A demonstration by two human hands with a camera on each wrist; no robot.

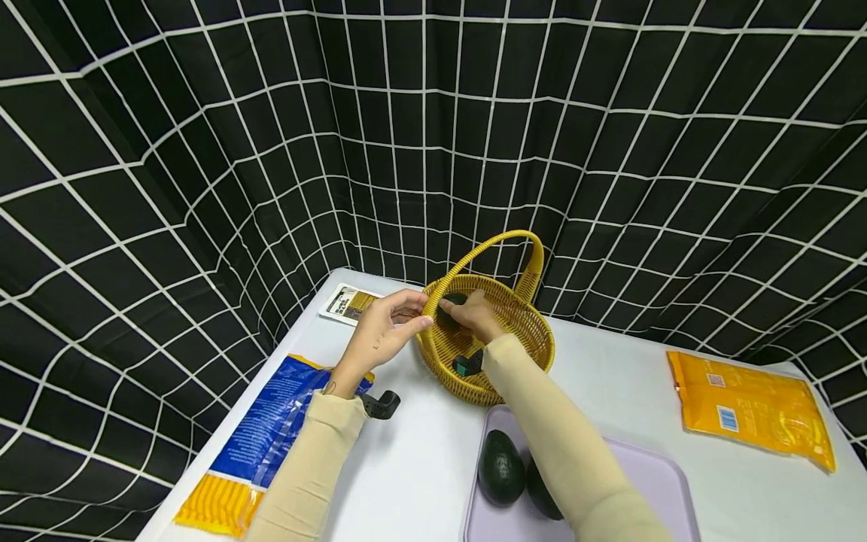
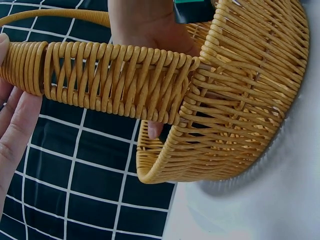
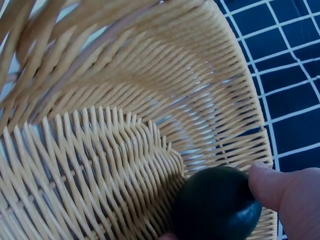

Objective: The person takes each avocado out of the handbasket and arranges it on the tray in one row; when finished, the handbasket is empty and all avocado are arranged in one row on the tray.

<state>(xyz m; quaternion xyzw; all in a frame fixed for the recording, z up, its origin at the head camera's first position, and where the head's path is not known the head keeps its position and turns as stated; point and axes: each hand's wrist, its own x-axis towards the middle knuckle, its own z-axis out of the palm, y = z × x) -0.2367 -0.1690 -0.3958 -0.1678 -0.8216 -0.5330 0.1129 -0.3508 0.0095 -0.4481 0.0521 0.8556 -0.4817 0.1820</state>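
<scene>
A yellow wicker basket (image 1: pixel 542 346) with a tall arched handle (image 2: pixel 120 80) stands on the white table. At the handle's left side, my left hand (image 1: pixel 382 331) holds it between thumb and fingers. My right hand (image 1: pixel 479 316) reaches down inside the basket and grips a dark green avocado (image 3: pixel 215 205) against the inner wall. In the right wrist view the thumb presses on the avocado's side, while most other fingers are hidden. Below the right forearm, two more avocados, one whole in view (image 1: pixel 501 468) and one partly covered (image 1: pixel 542 489), lie on a lilac tray (image 1: pixel 653 482).
A blue and yellow bag (image 1: pixel 271 421) lies along the table's left edge, partly under the left forearm. Behind the left hand is a small flat packet (image 1: pixel 347 302). An orange bag (image 1: pixel 752 406) rests at the right. Black gridded cloth (image 1: pixel 440 150) hangs behind the table.
</scene>
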